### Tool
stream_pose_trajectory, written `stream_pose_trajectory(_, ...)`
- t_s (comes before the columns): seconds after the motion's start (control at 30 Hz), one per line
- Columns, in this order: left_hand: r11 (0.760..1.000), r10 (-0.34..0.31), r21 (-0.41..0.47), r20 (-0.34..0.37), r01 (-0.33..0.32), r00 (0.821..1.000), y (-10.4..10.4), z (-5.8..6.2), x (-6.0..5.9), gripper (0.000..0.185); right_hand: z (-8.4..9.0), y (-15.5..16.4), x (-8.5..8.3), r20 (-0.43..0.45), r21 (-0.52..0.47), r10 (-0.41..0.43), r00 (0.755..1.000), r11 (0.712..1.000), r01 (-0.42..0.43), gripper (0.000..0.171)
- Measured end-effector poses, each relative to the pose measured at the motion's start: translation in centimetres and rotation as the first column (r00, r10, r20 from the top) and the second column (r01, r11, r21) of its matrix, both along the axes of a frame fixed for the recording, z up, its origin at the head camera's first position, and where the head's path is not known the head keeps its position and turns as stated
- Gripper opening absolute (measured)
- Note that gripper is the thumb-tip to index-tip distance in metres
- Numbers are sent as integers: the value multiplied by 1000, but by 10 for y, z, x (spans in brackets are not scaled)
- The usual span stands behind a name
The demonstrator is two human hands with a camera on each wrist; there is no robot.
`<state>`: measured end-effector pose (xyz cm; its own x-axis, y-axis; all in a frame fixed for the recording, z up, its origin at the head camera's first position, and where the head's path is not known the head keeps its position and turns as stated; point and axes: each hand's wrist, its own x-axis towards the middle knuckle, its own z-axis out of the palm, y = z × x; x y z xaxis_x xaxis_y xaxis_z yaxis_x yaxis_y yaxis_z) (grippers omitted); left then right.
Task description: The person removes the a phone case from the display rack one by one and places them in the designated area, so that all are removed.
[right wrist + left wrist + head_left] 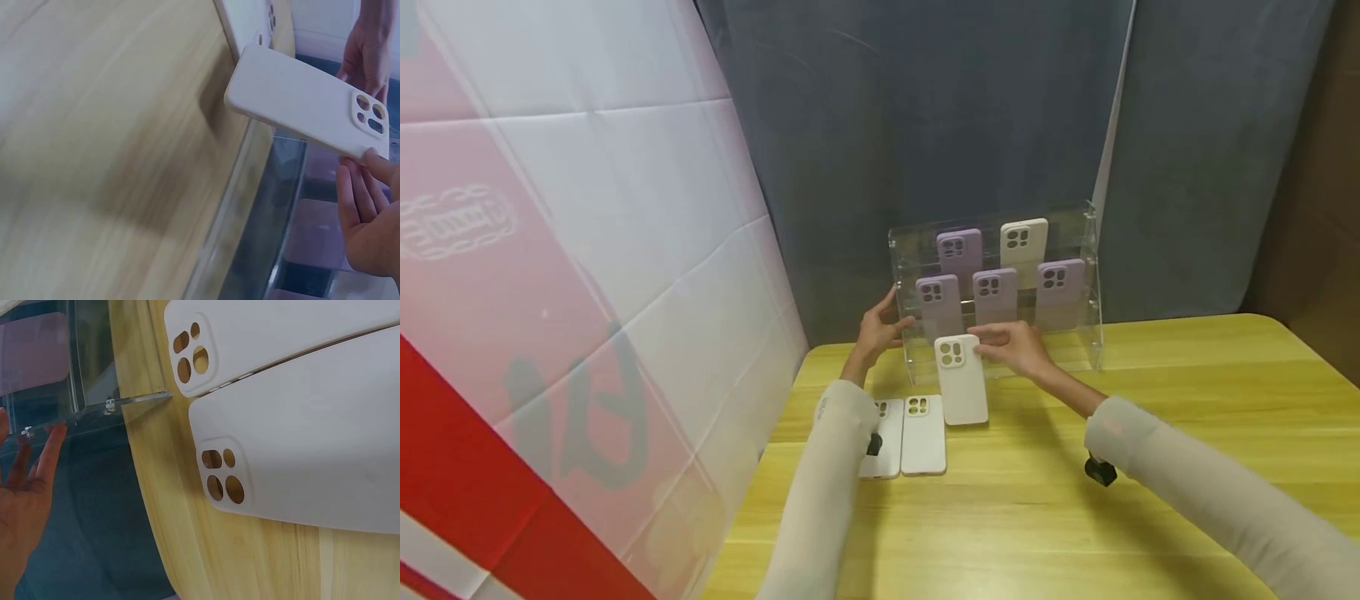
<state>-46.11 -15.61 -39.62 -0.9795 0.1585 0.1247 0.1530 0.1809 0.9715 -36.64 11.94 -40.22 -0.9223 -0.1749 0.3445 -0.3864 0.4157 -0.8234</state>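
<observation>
My right hand [1017,348] pinches an off-white phone case [964,387] by its upper right edge, thumb on the back face and fingers behind. In the right wrist view the case [300,100] tilts over the table, its camera cutouts near the thumb. My left hand [878,329] is at the left side of a clear acrylic display stand [901,250]; in the left wrist view its extended fingers [51,453] touch the stand's side panel. Two white phone cases [923,442] [312,431] lie side by side on the table, the left one partly behind my left sleeve.
Several purple phone cases [996,292] and one cream case [1025,242] lean on the stand's tiers. Behind the yellow wood-grain table [1075,517] hangs a grey curtain [925,108]. A printed white, pink and red cloth [685,250] borders the left side.
</observation>
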Motion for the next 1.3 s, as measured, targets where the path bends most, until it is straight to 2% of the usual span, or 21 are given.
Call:
stream_pose_trajectory(0.37,1000,-1,-20,4,1,1000,0,-1,-2,81,-28,1,0,53,-118,53,997,992,-46,38)
stream_pose_trajectory(0.53,1000,2,-11,13,-2,1000,2,1,0,79,-36,1,4,54,-120,44,998,992,-38,39)
stream_pose_trajectory(0.67,1000,11,-18,8,-11,1000,2,2,2,79,-45,-3,5,93,-132,44,995,991,-32,37)
stream_pose_trajectory(0.87,1000,14,-13,9,-14,1000,1,3,1,79,-55,-12,7,176,-94,-13,984,995,30,32)
stream_pose_trajectory(1.0,1000,8,-17,2,-8,1000,1,2,-1,79,-61,-14,8,236,-52,-71,969,995,85,30)
stream_pose_trajectory(1.1,1000,8,-24,0,-8,1000,0,1,-1,79,-66,-15,9,273,-42,-80,959,995,95,31)
stream_pose_trajectory(1.3,999,17,-32,-10,-17,1000,1,1,0,79,-74,-16,9,292,-19,-101,951,994,112,31)
